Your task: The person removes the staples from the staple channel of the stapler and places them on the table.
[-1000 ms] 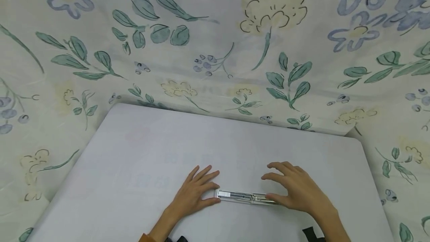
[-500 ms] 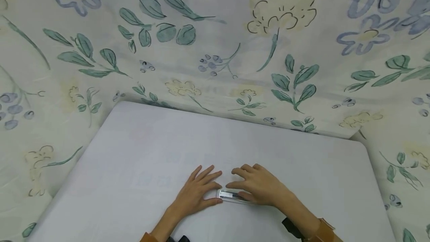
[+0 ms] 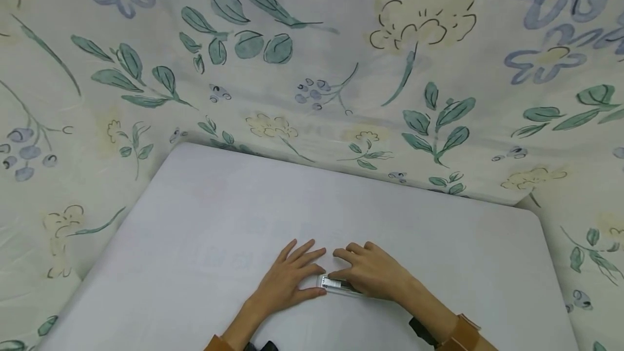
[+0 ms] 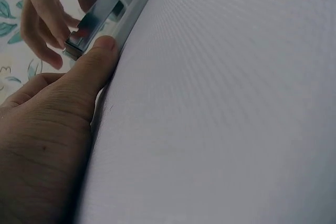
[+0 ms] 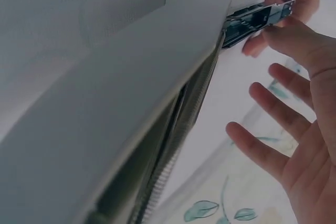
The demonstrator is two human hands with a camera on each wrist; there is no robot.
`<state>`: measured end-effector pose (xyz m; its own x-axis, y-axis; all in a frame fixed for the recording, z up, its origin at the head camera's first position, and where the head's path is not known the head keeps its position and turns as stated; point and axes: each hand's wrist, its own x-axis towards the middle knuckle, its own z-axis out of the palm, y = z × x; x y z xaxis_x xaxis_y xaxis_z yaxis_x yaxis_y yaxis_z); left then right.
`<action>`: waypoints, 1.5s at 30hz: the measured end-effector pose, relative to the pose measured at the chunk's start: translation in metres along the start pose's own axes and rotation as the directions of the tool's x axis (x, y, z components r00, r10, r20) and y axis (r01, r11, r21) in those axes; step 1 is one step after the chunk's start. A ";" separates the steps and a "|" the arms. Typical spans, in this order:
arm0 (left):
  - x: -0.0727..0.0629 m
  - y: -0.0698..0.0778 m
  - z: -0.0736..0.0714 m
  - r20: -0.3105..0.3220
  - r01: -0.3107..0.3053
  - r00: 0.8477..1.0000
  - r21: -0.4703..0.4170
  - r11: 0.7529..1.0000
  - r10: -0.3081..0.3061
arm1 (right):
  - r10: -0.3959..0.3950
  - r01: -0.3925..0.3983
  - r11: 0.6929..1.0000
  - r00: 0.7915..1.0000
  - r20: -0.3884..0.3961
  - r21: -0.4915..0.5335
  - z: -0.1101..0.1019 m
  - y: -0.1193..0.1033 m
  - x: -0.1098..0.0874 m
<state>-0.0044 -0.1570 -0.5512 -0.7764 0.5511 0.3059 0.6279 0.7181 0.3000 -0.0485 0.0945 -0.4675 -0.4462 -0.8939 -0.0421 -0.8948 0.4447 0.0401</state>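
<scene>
A slim stapler with a clear base lies on the white tabletop between both hands. Its metal staple rail shows in the left wrist view, and the right wrist view looks along its long pale cover, with a coiled spring beside it. My left hand holds the near end of the base between thumb and index finger, its other fingers spread. My right hand covers the stapler's other part. One of its digits touches the rail's end while several fingers stay extended; its thumb is hidden in the head view.
The white tabletop stretches around the hands, with rounded far corners. Floral cloth hangs behind it and along both sides. Black wrist straps and brown sleeves show at the bottom.
My right hand has moved left along the stapler toward the left hand, and its index finger has come down onto the metal end. The left hand keeps its place; the head view shifts slightly.
</scene>
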 end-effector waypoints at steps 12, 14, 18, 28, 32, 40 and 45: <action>0.001 0.001 0.000 0.005 0.005 1.000 0.002 1.000 -0.005 | -0.045 0.045 0.999 0.999 -0.024 0.004 0.004 -0.003 -0.006; 0.001 0.001 0.000 0.007 0.006 1.000 0.000 1.000 -0.006 | -0.038 0.038 0.999 0.999 -0.015 -0.009 0.006 -0.003 -0.007; 0.000 0.001 0.000 -0.002 -0.002 1.000 -0.004 1.000 0.002 | -0.026 0.026 1.000 1.000 -0.003 0.005 0.010 -0.003 -0.009; 0.000 0.000 0.000 -0.019 -0.009 1.000 -0.003 1.000 0.009 | -0.059 0.061 0.996 0.998 -0.038 0.058 0.004 0.001 -0.007; -0.001 -0.001 0.000 -0.012 -0.007 1.000 -0.008 1.000 0.007 | -0.064 0.066 0.997 0.998 -0.026 0.049 0.000 -0.001 -0.003; -0.004 -0.001 -0.001 -0.011 -0.013 1.000 -0.014 1.000 0.013 | -0.041 0.041 0.999 0.998 0.047 -0.003 -0.003 -0.009 0.008; -0.006 -0.002 -0.001 -0.023 -0.022 0.999 -0.012 1.000 0.022 | -0.066 0.068 0.997 0.997 0.043 -0.041 -0.003 -0.012 0.010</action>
<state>-0.0015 -0.1622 -0.5530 -0.7611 0.5566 0.3332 0.6455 0.7006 0.3042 -0.0427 0.0802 -0.4659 -0.3866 -0.9180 -0.0879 -0.9214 0.3806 0.0783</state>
